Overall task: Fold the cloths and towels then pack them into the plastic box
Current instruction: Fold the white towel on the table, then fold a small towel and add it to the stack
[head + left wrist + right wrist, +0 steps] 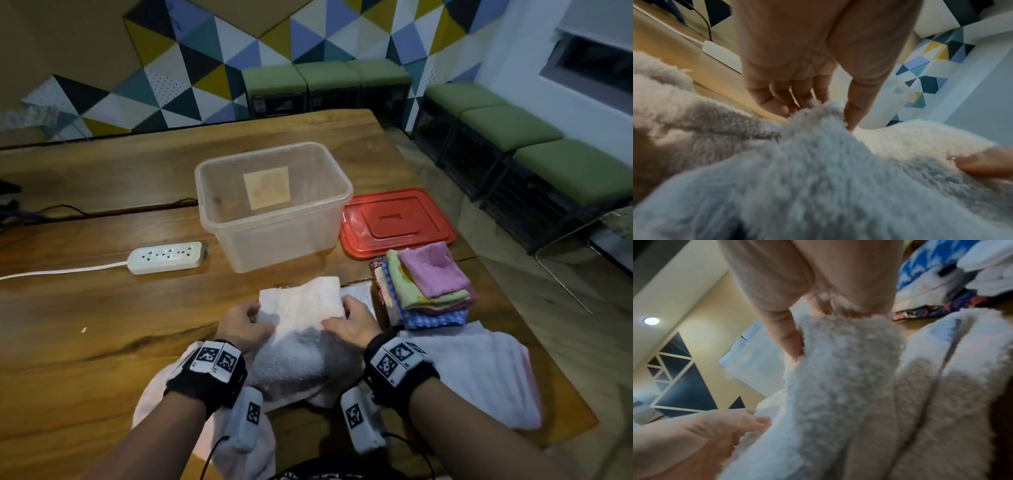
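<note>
Both hands hold a white towel (301, 308) at the near edge of the wooden table (102, 308), just in front of the clear plastic box (274, 205). The left hand (243, 325) pinches its left edge between thumb and curled fingers; the right hand (349, 322) grips the right edge likewise. A stack of folded cloths (428, 284) lies right of the towel, near the box's front right corner. The red lid (397, 219) lies flat beside the box's right wall. A power strip (168, 257) sits left of the box, with bare tabletop between it and the towel.
</note>
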`<action>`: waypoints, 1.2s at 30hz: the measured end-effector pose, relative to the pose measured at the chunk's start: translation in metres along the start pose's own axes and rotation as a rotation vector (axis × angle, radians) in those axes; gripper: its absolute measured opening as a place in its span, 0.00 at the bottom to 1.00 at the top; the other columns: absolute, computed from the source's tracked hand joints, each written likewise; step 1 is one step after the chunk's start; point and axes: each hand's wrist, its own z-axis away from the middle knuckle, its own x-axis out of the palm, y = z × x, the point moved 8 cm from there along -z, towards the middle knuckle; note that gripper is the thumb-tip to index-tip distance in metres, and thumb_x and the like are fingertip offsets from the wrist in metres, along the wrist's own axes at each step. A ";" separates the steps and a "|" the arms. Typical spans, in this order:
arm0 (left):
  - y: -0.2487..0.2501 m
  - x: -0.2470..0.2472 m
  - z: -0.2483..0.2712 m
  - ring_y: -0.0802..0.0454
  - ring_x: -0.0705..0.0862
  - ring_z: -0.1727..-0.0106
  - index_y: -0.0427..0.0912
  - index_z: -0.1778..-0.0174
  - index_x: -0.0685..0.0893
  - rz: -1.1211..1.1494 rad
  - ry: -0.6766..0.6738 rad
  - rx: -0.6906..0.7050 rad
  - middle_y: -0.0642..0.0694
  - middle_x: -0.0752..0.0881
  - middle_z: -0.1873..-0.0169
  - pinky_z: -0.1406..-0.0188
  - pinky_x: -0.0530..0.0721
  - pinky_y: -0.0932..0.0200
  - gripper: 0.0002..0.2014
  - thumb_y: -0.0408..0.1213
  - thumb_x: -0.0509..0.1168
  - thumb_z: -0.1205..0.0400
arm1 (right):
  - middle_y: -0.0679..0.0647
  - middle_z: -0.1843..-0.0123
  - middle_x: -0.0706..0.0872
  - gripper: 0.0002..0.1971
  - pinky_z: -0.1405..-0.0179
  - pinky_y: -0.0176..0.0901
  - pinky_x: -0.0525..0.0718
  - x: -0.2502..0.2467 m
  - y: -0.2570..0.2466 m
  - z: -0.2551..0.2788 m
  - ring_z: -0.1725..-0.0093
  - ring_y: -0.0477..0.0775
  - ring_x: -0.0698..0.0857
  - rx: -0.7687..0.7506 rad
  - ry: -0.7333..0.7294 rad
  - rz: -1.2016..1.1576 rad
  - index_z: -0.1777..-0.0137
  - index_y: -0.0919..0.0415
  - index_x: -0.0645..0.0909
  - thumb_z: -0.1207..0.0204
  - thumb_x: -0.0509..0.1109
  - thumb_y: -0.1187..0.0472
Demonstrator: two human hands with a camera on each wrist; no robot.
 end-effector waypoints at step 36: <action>0.087 0.143 0.094 0.55 0.83 0.73 0.36 0.45 0.74 0.450 -0.369 0.026 0.37 0.84 0.61 0.78 0.78 0.66 0.13 0.25 0.67 0.22 | 0.51 0.53 0.84 0.07 0.52 0.44 0.82 -0.157 0.023 0.110 0.54 0.49 0.83 -0.472 0.371 0.248 0.49 0.55 0.79 0.26 0.67 0.62</action>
